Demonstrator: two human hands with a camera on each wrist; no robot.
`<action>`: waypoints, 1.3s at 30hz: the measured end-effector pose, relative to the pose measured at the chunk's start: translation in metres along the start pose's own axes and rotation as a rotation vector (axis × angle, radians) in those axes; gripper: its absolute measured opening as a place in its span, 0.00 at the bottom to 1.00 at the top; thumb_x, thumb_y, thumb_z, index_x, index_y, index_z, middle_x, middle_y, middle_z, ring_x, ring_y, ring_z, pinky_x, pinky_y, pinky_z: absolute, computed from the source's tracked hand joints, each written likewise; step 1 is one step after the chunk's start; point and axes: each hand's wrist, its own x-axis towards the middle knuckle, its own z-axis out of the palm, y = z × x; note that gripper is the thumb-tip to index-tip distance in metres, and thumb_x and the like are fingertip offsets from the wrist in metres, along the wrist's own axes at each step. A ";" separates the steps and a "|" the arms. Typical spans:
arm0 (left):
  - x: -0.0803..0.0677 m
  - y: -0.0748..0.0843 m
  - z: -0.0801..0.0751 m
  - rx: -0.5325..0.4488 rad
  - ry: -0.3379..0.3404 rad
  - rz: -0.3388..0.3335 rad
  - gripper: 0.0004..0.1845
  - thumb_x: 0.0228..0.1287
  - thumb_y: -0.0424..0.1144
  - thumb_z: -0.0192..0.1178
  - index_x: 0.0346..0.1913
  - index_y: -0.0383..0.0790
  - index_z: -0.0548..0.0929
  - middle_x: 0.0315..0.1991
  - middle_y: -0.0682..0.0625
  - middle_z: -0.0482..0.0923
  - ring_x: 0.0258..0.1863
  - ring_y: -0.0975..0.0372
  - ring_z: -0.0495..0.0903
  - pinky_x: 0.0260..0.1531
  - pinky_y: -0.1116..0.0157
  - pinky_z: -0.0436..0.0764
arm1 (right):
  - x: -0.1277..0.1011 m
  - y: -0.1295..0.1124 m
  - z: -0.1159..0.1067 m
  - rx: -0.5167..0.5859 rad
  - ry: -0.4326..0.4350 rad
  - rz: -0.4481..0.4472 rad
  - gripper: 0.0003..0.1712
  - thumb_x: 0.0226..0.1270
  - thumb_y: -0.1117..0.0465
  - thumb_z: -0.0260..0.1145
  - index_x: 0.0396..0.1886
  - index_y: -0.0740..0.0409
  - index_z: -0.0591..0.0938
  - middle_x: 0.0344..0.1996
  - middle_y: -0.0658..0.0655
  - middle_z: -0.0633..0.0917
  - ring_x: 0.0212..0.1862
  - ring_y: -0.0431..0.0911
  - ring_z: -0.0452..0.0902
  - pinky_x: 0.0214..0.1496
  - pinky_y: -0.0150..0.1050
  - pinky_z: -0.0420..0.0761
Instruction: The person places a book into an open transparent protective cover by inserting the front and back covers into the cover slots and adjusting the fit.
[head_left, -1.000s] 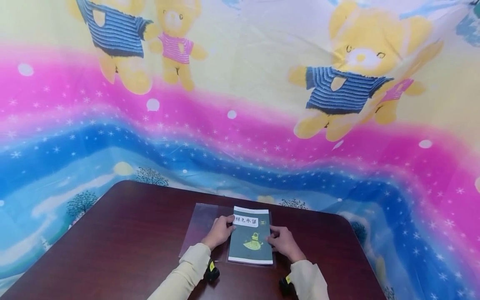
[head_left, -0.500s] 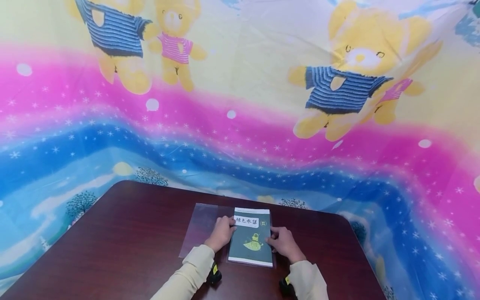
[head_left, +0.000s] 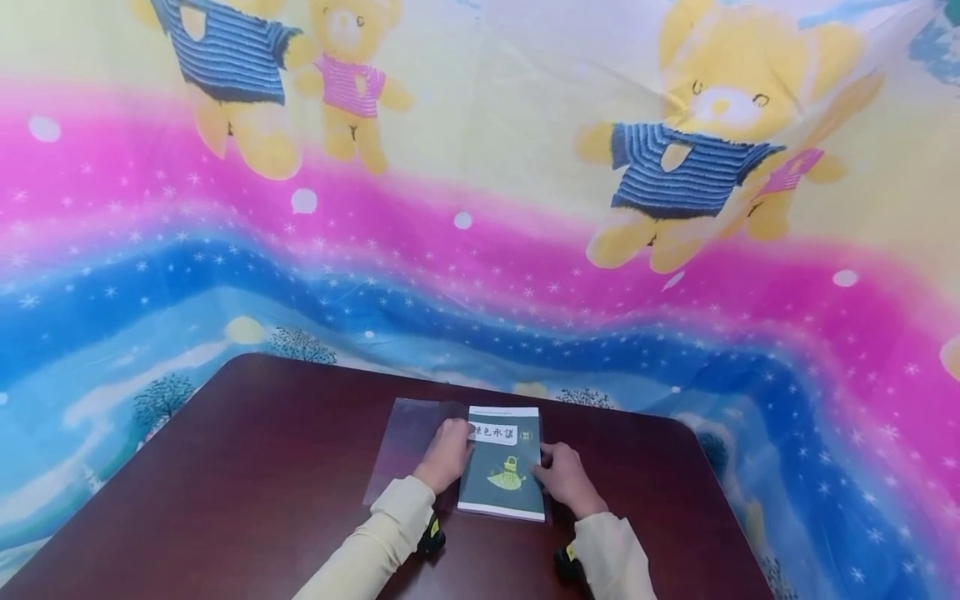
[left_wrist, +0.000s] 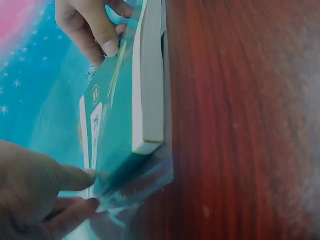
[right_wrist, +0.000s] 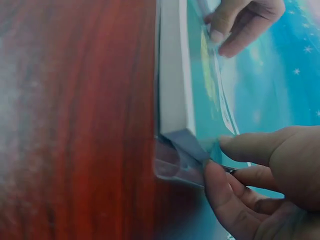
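In the head view, a book (head_left: 501, 492) with a dark green front lies on the table, a white strip at top and bottom. Under it and out to its left spreads a clear plastic book cover (head_left: 396, 454). My left hand (head_left: 445, 457) is at the book's left edge; in the left wrist view its thumb and finger (left_wrist: 80, 178) pinch the clear film by the spine. Along the right edge, my right hand (head_left: 564, 477) pinches the book, thumb on the front and fingers (right_wrist: 216, 182) beneath in the right wrist view. White page edges (right_wrist: 174, 65) show there.
A dark red-brown wooden table (head_left: 225, 483) carries everything. Behind it hangs a printed cloth (head_left: 480, 275) with bears and snowflakes. Black wrist cameras (head_left: 432, 537) sit under both cuffs, close over the tabletop.
My left hand has shifted slightly right along the book's left edge, its fingers now partly over the title label. The right hand stays at the right edge. The head view has tilted slightly.
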 end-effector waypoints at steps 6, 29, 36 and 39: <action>0.001 -0.015 -0.006 -0.137 0.040 -0.005 0.12 0.62 0.27 0.68 0.48 0.27 0.87 0.49 0.34 0.85 0.53 0.42 0.83 0.54 0.46 0.81 | -0.002 -0.004 -0.001 -0.103 0.101 -0.005 0.27 0.68 0.65 0.68 0.63 0.77 0.76 0.54 0.70 0.80 0.56 0.61 0.78 0.56 0.57 0.81; -0.042 -0.080 -0.056 -0.127 -0.193 -0.129 0.21 0.69 0.29 0.63 0.63 0.30 0.80 0.69 0.37 0.74 0.72 0.41 0.67 0.67 0.43 0.70 | -0.010 -0.006 0.005 0.265 0.316 -0.071 0.20 0.78 0.61 0.61 0.64 0.63 0.81 0.60 0.64 0.83 0.55 0.54 0.83 0.53 0.45 0.84; -0.043 -0.079 -0.058 -0.100 -0.216 -0.168 0.17 0.71 0.28 0.60 0.60 0.30 0.83 0.70 0.36 0.72 0.74 0.41 0.64 0.70 0.40 0.66 | -0.011 -0.018 0.018 0.395 0.301 -0.060 0.23 0.82 0.57 0.54 0.69 0.62 0.76 0.63 0.65 0.81 0.54 0.55 0.83 0.52 0.46 0.84; -0.043 -0.078 -0.059 -0.084 -0.214 -0.181 0.17 0.71 0.27 0.59 0.61 0.30 0.82 0.70 0.35 0.72 0.74 0.41 0.64 0.69 0.41 0.66 | -0.011 -0.023 0.025 0.429 0.279 -0.053 0.24 0.84 0.58 0.50 0.71 0.63 0.74 0.66 0.65 0.79 0.63 0.57 0.77 0.64 0.56 0.78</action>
